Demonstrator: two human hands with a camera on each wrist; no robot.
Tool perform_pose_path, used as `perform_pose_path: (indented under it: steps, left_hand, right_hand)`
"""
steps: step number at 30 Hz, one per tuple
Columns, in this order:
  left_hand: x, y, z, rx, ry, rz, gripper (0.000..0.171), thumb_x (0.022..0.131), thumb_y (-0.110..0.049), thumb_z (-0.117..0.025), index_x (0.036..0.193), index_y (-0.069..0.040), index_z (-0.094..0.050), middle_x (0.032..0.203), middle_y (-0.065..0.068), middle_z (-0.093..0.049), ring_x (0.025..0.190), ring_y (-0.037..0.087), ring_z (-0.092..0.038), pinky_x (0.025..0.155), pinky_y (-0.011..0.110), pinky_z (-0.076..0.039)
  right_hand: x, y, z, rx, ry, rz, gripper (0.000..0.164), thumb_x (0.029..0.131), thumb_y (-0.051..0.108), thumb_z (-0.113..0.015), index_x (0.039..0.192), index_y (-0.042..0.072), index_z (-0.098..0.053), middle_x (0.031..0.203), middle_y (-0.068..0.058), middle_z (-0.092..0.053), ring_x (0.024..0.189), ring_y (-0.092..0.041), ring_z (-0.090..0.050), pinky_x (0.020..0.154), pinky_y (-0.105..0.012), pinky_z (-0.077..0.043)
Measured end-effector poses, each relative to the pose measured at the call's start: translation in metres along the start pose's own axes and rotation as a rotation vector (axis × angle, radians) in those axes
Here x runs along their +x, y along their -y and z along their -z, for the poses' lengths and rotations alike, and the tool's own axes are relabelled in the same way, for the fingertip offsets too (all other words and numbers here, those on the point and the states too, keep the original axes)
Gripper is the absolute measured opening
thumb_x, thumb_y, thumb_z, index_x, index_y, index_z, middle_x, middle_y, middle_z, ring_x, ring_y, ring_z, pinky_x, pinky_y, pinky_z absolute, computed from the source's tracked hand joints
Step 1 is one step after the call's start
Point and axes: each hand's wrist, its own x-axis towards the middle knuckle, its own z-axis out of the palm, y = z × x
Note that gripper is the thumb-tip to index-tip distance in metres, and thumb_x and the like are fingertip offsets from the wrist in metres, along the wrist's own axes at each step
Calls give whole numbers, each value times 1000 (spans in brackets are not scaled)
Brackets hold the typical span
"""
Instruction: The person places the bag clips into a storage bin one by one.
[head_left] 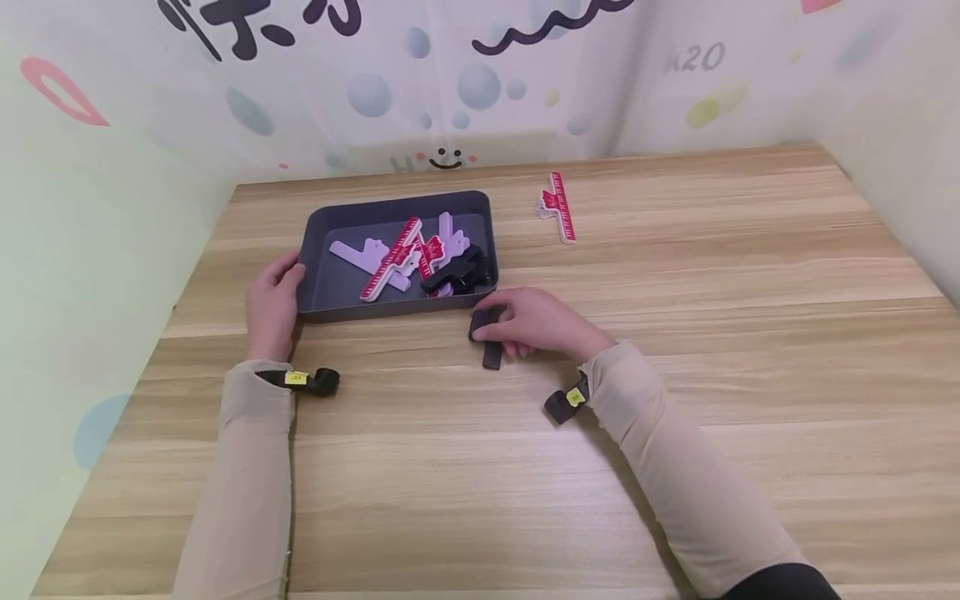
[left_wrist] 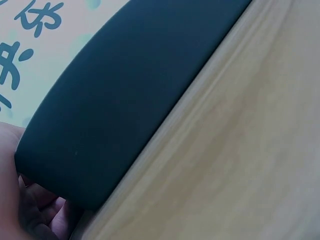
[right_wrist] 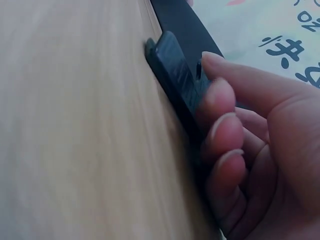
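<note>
A dark grey tray [head_left: 390, 310] stands toward the back left of the table. My left hand [head_left: 273, 302] grips its left end, thumb at the rim and fingers along the outer wall; in the left wrist view the tray wall [left_wrist: 100, 110] hides most of the fingers. Just outside the tray's front right corner, my right hand [head_left: 528, 321] pinches a black clip [head_left: 492, 357] low over the table. In the right wrist view the fingers cover part of that black clip [right_wrist: 175, 70]. Inside the tray lie purple clips [head_left: 358, 257], red-and-white clips [head_left: 392, 260] and black clips [head_left: 457, 271].
One red-and-white clip [head_left: 561, 208] lies on the wooden table [head_left: 420, 467], right of the tray. A printed wall sheet [head_left: 525, 83] hangs behind the table's back edge. Light walls rise at the left and right.
</note>
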Motion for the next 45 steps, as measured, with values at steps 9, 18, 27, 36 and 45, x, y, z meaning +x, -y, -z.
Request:
perform_pose_path:
  steps: [9,18,27,36,45]
  left_hand:
    - [0,-1,0,-18,3,-2,39,91,-36,-47,127,-21,-51,132,-4,-45,121,8,-37,102,27,-27]
    - [-1,0,0,-21,0,6,40,91,-36,-47,128,-21,-51,133,-4,-45,121,8,-36,102,27,-26]
    - [-1,-1,0,-28,9,13,40,91,-38,-46,128,-22,-50,134,-5,-43,122,7,-35,103,26,-25]
    - [-2,-1,1,-35,22,30,40,91,-38,-46,129,-24,-49,135,-5,-41,124,8,-33,104,28,-24]
    - [-2,0,1,-51,26,34,41,91,-39,-46,129,-24,-49,136,-5,-41,124,9,-32,104,29,-23]
  right_hand:
    - [1,3,-2,-7,0,-27,43,73,49,-67,106,24,-57,56,-5,-56,45,-17,-48,42,-28,-41]
    - [-3,3,1,92,22,2,35,80,49,-60,97,19,-56,55,-8,-54,47,-18,-49,44,-30,-44]
    - [-3,-1,4,160,-18,29,33,81,50,-57,87,18,-60,55,-8,-52,47,-17,-47,43,-28,-42]
    - [-4,-5,5,175,-22,49,46,77,58,-56,77,13,-58,55,-9,-51,49,-20,-47,45,-28,-41]
    - [-4,-8,5,199,-18,83,53,76,63,-53,69,10,-54,53,-10,-48,47,-23,-44,49,-30,-36]
